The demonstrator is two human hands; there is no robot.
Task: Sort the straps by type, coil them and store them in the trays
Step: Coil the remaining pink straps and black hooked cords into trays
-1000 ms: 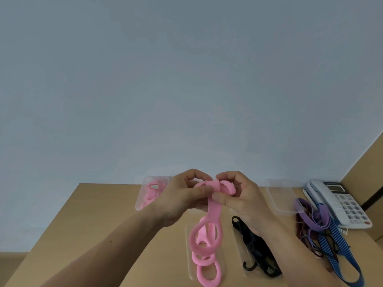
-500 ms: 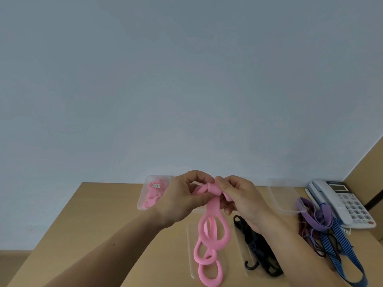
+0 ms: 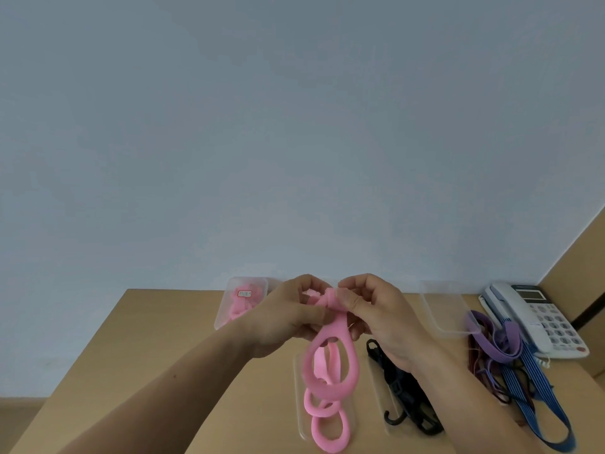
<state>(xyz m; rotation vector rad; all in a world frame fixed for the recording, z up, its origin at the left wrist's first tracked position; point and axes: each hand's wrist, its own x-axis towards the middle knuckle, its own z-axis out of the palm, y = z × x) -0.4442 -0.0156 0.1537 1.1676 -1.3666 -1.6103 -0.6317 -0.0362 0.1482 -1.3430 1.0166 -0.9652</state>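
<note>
I hold a pink strap [image 3: 330, 365] above the table; its upper end is bunched between both hands and its loops hang down. My left hand [image 3: 288, 314] pinches the bunched end from the left. My right hand [image 3: 373, 309] pinches it from the right, thumb on the fold. A clear tray [image 3: 240, 301] at the back left holds other pink straps with a label. Below the hanging loops lies a clear tray [image 3: 299, 401], and another clear tray [image 3: 381, 398] holds a black strap [image 3: 402, 385] with hooks.
An empty-looking clear tray [image 3: 445, 309] stands at the back right. A tangle of purple [image 3: 497, 339], blue striped [image 3: 537, 391] and dark red straps lies at the right. A white desk telephone [image 3: 537, 316] sits behind it. The wooden table [image 3: 157, 339] meets a grey wall.
Both hands have come closer together and worked the pink strap's upper end into a tighter bunch. The hanging loops have swung and risen slightly.
</note>
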